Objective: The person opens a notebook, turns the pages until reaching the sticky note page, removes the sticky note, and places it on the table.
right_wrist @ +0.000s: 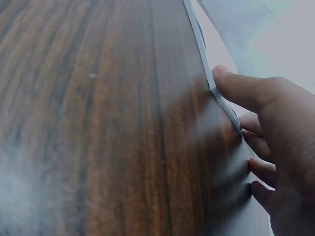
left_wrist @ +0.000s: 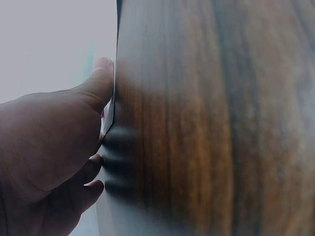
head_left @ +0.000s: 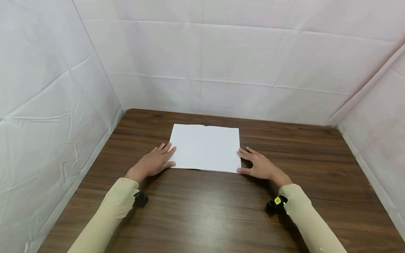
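Open lined notebook (head_left: 205, 147) lies flat, middle of table (head_left: 221, 211). Left hand (head_left: 155, 162) and right hand (head_left: 261, 165) each touch one side edge, fingers relaxed, gripping nothing, probably to keep pages spread.

An open notebook (head_left: 205, 147) lies mid-tabletop (head_left: 202, 211), left hand (head_left: 155, 162) at its left edge, right hand (head_left: 260, 166) at its right.

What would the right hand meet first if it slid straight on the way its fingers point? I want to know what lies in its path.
The right hand points left, and its fingers already touch the right edge of the open notebook, so it would probably push straight into that edge.
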